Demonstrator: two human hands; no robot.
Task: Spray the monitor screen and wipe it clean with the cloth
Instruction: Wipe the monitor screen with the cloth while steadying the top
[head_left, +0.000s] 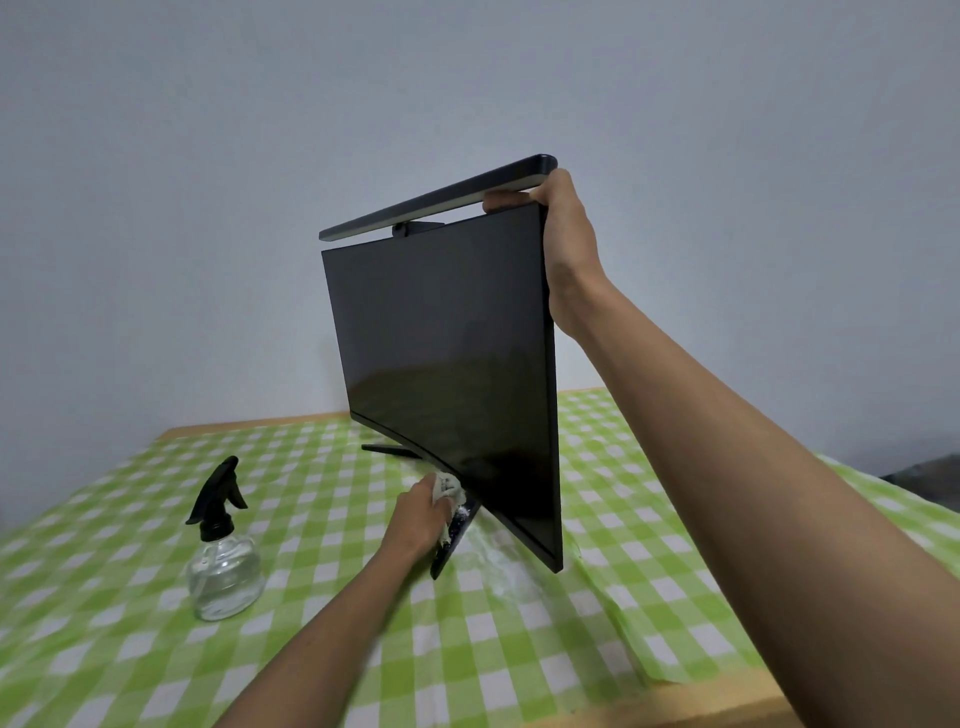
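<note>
A black curved monitor (441, 353) stands on the table with its dark screen facing left, and a light bar (441, 200) is clipped along its top edge. My right hand (563, 244) grips the monitor's top right corner. My left hand (421, 514) holds a white cloth (448, 488) bunched against the bottom edge of the screen, just above the black stand foot (454, 540). A clear spray bottle (223, 566) with a black trigger head stands upright on the table to the left, apart from both hands.
A green and white checked tablecloth (156, 623) covers the wooden table (727, 701), whose bare edge shows at the lower right. A plain grey wall (208, 208) rises behind. A wet patch (498, 561) lies on the cloth under the monitor.
</note>
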